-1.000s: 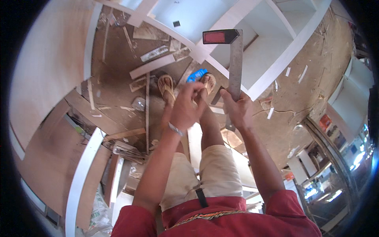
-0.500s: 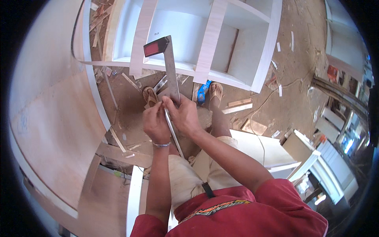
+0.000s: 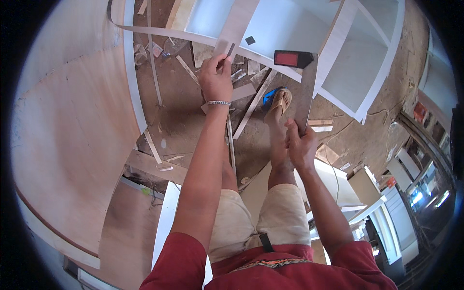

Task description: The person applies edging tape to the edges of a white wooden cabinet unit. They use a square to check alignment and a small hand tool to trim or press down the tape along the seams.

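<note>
My left hand (image 3: 216, 79) is stretched forward at the near edge of a white-lined cabinet (image 3: 285, 26). Its fingers pinch a thin dark stick-like piece (image 3: 231, 49); its exact kind cannot be made out. On the right, my right hand (image 3: 303, 147) is closed around the lower end of a try square's metal blade (image 3: 309, 92). The square's black-and-red stock (image 3: 292, 58) points away from me, in front of the cabinet opening. A small dark square (image 3: 250, 40) shows against the cabinet's inner panel, just beyond my left fingertips.
A large wooden panel (image 3: 72, 125) fills the left side, with a long thin edging strip (image 3: 164, 32) running from it to the cabinet. Wood offcuts (image 3: 253, 104) litter the dirt floor around my feet. A cable (image 3: 333, 140) and white boards (image 3: 333, 181) lie to the right.
My hands have parted: the left has reached forward, and the right has moved right with the try square. The view has shifted, and the small dark square has come into sight.
</note>
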Tool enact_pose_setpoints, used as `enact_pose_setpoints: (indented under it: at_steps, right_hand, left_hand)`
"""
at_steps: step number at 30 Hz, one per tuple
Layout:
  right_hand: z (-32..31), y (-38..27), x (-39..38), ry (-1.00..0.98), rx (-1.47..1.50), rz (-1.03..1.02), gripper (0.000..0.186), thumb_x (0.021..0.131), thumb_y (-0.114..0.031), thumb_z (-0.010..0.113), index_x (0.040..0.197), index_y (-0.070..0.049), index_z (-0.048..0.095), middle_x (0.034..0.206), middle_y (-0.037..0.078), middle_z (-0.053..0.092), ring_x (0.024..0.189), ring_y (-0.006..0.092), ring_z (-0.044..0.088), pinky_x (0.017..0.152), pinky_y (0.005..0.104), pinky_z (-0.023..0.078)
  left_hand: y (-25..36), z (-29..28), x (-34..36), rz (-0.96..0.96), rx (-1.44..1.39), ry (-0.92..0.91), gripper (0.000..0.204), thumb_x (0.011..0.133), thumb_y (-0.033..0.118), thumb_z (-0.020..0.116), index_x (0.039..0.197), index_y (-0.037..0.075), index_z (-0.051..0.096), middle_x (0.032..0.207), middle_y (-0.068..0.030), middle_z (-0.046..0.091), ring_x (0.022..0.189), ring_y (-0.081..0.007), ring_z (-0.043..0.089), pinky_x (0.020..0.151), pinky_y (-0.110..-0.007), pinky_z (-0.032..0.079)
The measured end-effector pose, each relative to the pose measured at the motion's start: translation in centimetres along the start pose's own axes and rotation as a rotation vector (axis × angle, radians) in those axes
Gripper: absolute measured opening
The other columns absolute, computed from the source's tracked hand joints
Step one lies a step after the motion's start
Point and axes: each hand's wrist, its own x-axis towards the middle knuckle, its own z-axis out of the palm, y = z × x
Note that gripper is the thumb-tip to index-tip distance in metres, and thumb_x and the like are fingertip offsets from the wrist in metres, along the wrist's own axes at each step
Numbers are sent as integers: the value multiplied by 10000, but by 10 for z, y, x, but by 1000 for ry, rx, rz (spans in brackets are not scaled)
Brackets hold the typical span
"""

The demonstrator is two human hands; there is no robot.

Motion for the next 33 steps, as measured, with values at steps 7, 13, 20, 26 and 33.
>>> enact_pose_setpoints:
  at_steps: [7,13,20,26,33]
  right_hand:
    - [-17,7,33,-54,-106,-187,370,1023,-329,662,950,31,709,583,31,582,516,102,566,498,306,450]
    - [-35,-19,50,-181,-303,-335,243,990,-250,663,1090,-36,719,822,212,702,755,359,731,671,417,546]
    - [-27,-22,90,-233,-528,-909,116,972,-158,658,1053,-76,639,827,140,661,696,386,663,604,482,524]
    - [-28,-26,98,-235,-473,-1004,87,974,-102,672,1034,-41,689,781,187,659,640,374,658,572,448,509]
    - [-30,-35,103,-294,-591,-957,82,975,-77,656,1030,-16,660,784,200,659,663,410,655,589,467,517]
  left_hand:
    - [-6,19,-4,66,130,-26,128,857,116,795,957,44,758,903,-98,719,844,-248,708,774,-362,571]
    - [-3,28,-13,97,202,21,102,861,105,768,938,54,723,884,-102,682,857,-296,661,787,-427,535]
    - [-8,37,-12,264,279,117,135,803,64,771,915,68,697,888,-108,659,883,-331,632,809,-448,518]
    - [-12,38,-14,216,271,59,119,832,96,760,948,77,743,1000,-100,742,958,-339,653,871,-453,514]
    - [-15,33,-11,254,207,78,106,821,59,744,926,66,731,913,-109,712,891,-329,650,804,-448,515]
